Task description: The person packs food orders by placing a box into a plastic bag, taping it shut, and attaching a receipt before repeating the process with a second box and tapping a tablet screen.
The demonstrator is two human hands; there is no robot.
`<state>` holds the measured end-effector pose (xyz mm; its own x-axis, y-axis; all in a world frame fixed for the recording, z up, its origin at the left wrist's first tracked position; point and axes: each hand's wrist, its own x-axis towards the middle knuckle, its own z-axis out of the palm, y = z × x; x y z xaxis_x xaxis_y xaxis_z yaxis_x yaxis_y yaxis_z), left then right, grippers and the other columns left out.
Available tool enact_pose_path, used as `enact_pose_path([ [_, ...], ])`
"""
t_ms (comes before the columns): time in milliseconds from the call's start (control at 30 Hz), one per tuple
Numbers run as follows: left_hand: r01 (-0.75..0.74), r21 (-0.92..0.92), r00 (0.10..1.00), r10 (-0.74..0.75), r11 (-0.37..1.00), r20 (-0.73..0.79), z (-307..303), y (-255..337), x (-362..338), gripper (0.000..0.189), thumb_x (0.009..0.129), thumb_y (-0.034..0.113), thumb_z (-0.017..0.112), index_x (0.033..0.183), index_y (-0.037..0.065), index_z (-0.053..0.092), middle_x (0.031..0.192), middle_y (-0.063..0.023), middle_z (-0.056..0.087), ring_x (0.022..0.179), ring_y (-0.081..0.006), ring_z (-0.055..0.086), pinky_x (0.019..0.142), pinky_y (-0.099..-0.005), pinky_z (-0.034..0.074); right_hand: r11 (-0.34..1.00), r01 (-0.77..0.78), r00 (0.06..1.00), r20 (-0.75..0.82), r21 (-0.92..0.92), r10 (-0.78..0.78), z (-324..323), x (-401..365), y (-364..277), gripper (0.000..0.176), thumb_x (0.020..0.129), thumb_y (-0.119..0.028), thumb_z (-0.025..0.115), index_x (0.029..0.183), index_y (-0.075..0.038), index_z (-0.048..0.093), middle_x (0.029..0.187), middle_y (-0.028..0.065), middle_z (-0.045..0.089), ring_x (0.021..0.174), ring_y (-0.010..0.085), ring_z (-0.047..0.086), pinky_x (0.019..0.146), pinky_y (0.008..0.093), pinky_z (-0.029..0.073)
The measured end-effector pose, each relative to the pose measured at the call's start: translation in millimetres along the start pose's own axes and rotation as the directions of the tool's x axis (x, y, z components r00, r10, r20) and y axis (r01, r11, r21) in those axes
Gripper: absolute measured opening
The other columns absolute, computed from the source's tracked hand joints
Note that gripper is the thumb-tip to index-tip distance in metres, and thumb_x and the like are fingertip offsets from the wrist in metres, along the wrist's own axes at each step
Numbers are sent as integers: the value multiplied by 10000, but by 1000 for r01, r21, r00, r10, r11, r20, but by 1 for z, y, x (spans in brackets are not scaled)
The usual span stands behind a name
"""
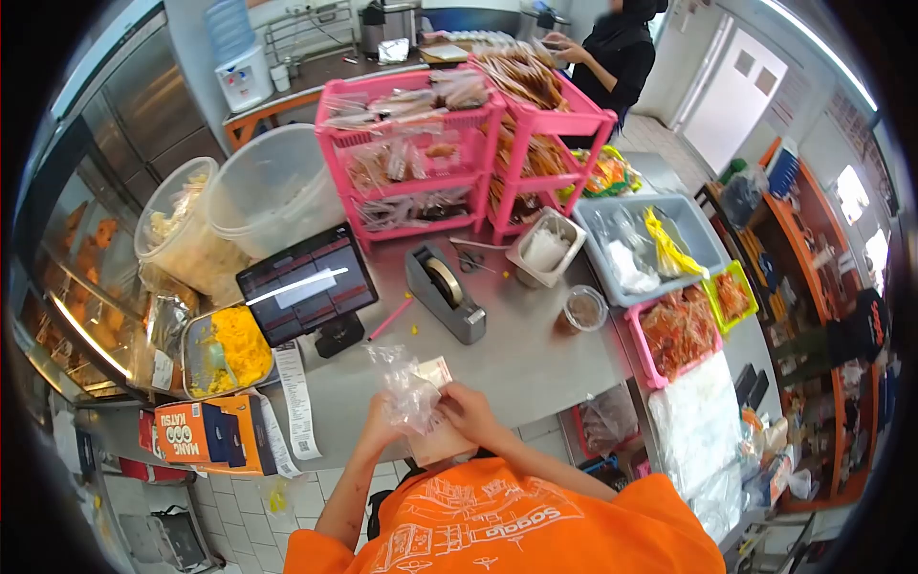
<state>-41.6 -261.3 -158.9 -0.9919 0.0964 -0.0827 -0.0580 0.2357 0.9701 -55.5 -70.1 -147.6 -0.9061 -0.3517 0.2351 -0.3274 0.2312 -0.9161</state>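
At the near edge of the steel counter, my left hand (pixel 381 423) is closed on a crumpled clear plastic bag (pixel 409 390). My right hand (pixel 467 416) has its fingers bent round a pale beige paper packet or small box (pixel 442 446), which lies partly behind the plastic. Where the bag ends and the packet begins is hard to make out. Beyond my hands are a grey tape dispenser (pixel 448 295), a pink pen-like stick (pixel 390 319) and a tablet screen (pixel 308 285) on a stand.
Pink tiered baskets (pixel 406 187) of packaged food stand behind. Left are a tray of yellow food (pixel 229 349), orange boxes (pixel 206 432) and clear tubs (pixel 273 196). Right are a lidded cup (pixel 582 311), a grey-blue bin (pixel 598 249) and a pink tray (pixel 639 340). Another person (pixel 612 62) stands behind.
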Motion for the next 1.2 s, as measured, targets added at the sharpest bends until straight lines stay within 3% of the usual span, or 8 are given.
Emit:
enact_pose_path([
  [300, 111, 66, 993, -113, 992, 26, -5, -2, 0, 416, 610, 263, 780, 964, 62, 695, 870, -100, 698, 795, -163, 656, 720, -310, 512, 931, 263, 961, -13, -252, -275, 1, 0, -6, 205, 734, 3, 658, 920, -15, 575, 909, 135, 568, 848, 337, 572, 701, 366, 483],
  [567, 285, -4, 958, -285, 959, -29, -2, 22, -1, 282, 805, 188, 678, 1048, 47, 647, 941, -55, 659, 853, -117, 584, 746, -288, 491, 943, 323, 934, 191, -81, -303, 2, -4, -32, 193, 734, -16, 683, 916, -50, 630, 908, 87, 598, 850, 280, 588, 715, 343, 496],
  [600, 176, -31, 980, -178, 984, -91, 0, 22, -3, 283, 796, 191, 679, 1042, 53, 657, 924, -68, 671, 830, -142, 609, 748, -299, 498, 931, 357, 920, 201, -71, -337, 2, -7, -26, 195, 738, -9, 676, 924, -58, 644, 914, 77, 612, 856, 272, 592, 715, 340, 498],
  [700, 38, 40, 978, -29, 998, -207, 11, 13, -13, 235, 818, 180, 664, 1015, 52, 668, 932, -75, 671, 798, -168, 620, 747, -304, 501, 959, 275, 951, 163, -70, -261, -4, -9, -20, 209, 746, 17, 647, 933, -72, 681, 879, 70, 648, 824, 255, 610, 701, 325, 497],
  [767, 122, -30, 989, -124, 992, -79, 9, 18, -22, 249, 823, 198, 667, 1010, 33, 655, 983, -82, 656, 793, -161, 621, 720, -299, 506, 997, 81, 994, 80, -10, -80, -1, -18, -9, 205, 767, 31, 622, 929, -69, 699, 828, 66, 661, 723, 199, 625, 648, 292, 490],
  [867, 140, -216, 984, -159, 966, -75, 23, -11, -33, 209, 874, 162, 647, 1019, 22, 593, 976, -62, 593, 819, -139, 612, 714, -273, 526, 779, -409, 905, 102, 475, 412, 1, -13, -23, 95, 810, -23, 665, 904, -8, 661, 712, 17, 642, 598, 60, 542, 550, 204, 430],
  [933, 146, -646, 964, -254, 749, -76, 33, -8, -32, 203, 894, 144, 623, 1023, -4, 569, 911, -52, 585, 785, -131, 623, 683, -252, 550, 735, -503, 860, 181, 455, 477, -7, -6, -25, 91, 807, -33, 672, 890, -2, 650, 715, 12, 642, 576, 47, 519, 514, 194, 400],
  [1200, 9, -221, 979, -53, 975, -196, 44, -24, -32, 211, 910, 167, 608, 1032, 4, 551, 855, -50, 568, 706, -108, 590, 593, -235, 510, 604, -733, 677, 415, 312, 607, -21, 15, -24, 83, 773, -33, 699, 815, 5, 638, 661, 12, 620, 477, 26, 424, 427, 181, 300],
])
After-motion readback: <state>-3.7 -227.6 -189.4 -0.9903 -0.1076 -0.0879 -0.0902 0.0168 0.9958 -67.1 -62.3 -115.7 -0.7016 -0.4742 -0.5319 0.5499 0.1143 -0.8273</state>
